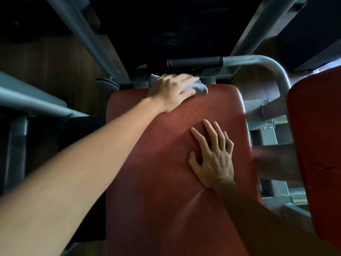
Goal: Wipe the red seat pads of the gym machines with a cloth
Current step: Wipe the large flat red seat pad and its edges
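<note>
Head view: red pad (162,172) amid grey frames (86,39), left hand (173,89) flat on cloth (200,89), right hand (212,157) spread.

dim gym corner, grey machine frames over a wood floor
dark brown wood-grain floor (55,58) shows between grey metal tubes (83,34) that run up and away on both sides; a black foam grip (193,62) sits on the end of a curved grey bar (249,60), a black panel (166,24) beyond it; light is low, with deep shadow at the top.
</note>
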A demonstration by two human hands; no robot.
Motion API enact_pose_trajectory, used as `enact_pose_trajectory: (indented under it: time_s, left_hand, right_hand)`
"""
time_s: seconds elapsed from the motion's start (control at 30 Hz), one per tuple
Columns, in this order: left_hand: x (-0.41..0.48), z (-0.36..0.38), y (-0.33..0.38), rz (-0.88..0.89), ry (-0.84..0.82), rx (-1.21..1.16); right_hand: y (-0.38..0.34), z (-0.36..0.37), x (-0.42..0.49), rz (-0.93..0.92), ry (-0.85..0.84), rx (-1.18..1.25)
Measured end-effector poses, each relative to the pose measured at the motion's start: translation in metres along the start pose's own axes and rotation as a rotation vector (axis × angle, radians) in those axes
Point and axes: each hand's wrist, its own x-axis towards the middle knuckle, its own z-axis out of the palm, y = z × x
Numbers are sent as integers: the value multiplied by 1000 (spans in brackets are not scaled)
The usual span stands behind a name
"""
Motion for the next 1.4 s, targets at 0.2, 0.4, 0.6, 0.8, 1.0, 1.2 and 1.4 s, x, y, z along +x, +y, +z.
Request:
enact_pose_trajectory:
  time_s: [0.2, 0.4, 0.6, 0.8, 1.0, 1.2, 1.4]
  left_hand:
    - [-43, 18, 6, 78, 236, 81]
    - [-103, 35, 35, -289, 413, -79]
    - [-99, 44, 82, -354, 490, -100]
    - [-117, 25, 86, -108, 370, -136]
    - [-153, 22, 31, -534, 647, 24]
    - [-148, 32, 25, -597, 574, 130]
    - [-145, 33, 24, -629, 533, 131]
  right_hand:
    - [1, -1, -1, -8, 59, 99]
    - [5, -9, -6, 54, 207, 484]
    - [19, -37, -4, 250, 311, 922]
    - [32, -59, 17, 397, 391, 1007]
    - [8, -47, 56, -356, 41, 474]
    - [17, -17, 110, -789, -205, -95]
    - [36, -40, 176, -392, -230, -89]
